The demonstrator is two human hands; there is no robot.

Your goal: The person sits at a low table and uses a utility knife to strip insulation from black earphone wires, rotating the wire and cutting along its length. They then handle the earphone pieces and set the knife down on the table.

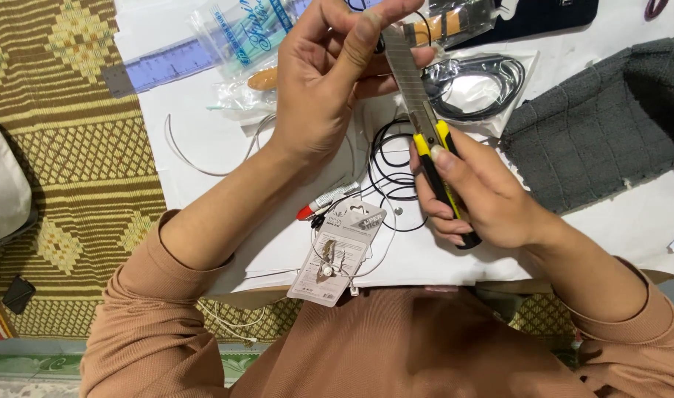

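Observation:
My right hand [478, 195] grips a yellow-and-black utility knife [434, 151] with its long blade extended up and to the left. My left hand [329, 74] is raised above the white sheet [219, 147]; its fingers pinch something small at the blade, likely a thin black wire, which I cannot see clearly. A coil of black wire [393, 166] lies on the sheet between my hands. Below it rests a small earphone package [337, 254] with white cable.
A grey cloth [602, 125] lies at the right. A bagged black cable [475, 85], clear plastic bags and a blue ruler [167, 63] sit at the top. A red-capped marker [323, 203] lies near the package. A patterned woven mat [64, 147] covers the floor at left.

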